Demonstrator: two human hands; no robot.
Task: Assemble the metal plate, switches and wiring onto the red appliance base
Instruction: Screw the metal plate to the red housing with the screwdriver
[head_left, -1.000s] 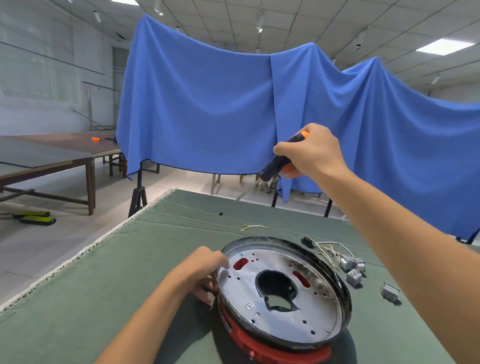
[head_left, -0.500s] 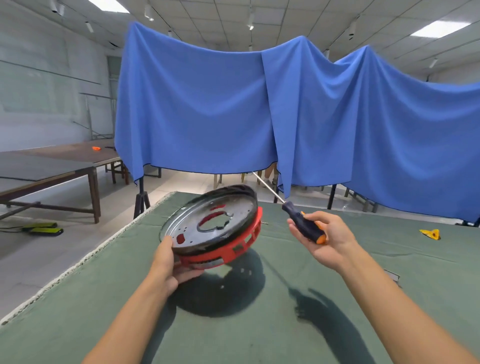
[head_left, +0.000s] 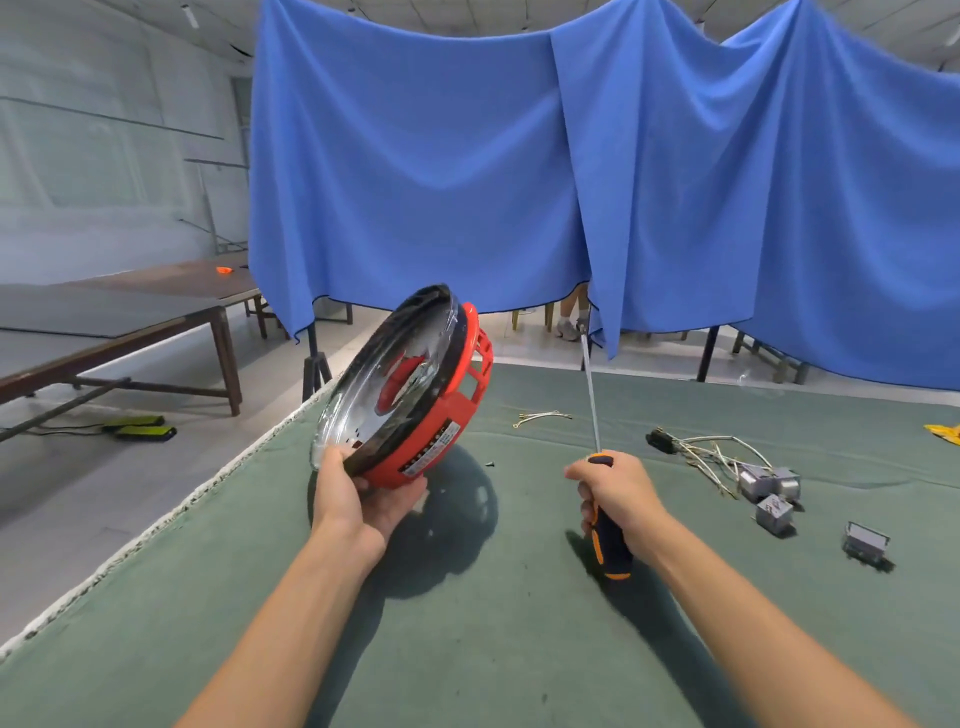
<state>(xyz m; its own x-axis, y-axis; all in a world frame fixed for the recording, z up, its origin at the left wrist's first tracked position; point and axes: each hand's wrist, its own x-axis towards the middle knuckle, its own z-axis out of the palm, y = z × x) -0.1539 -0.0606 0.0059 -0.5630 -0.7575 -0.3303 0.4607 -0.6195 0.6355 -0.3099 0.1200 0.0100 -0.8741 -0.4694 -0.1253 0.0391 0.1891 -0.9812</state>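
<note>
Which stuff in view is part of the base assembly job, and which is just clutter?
Job:
red base, held by left hand
metal plate on it
screwdriver in right hand
switches
wiring
loose wire

Lying about:
yellow item at table's right edge
orange item on far table

Label (head_left: 431, 451) on red base (head_left: 467, 395): print too small to read. Metal plate (head_left: 384, 389): face blurred by glare. Screwdriver (head_left: 605, 514) handle partly hidden inside right hand (head_left: 621, 499). Yellow object (head_left: 945, 432) cut off at right edge.
</note>
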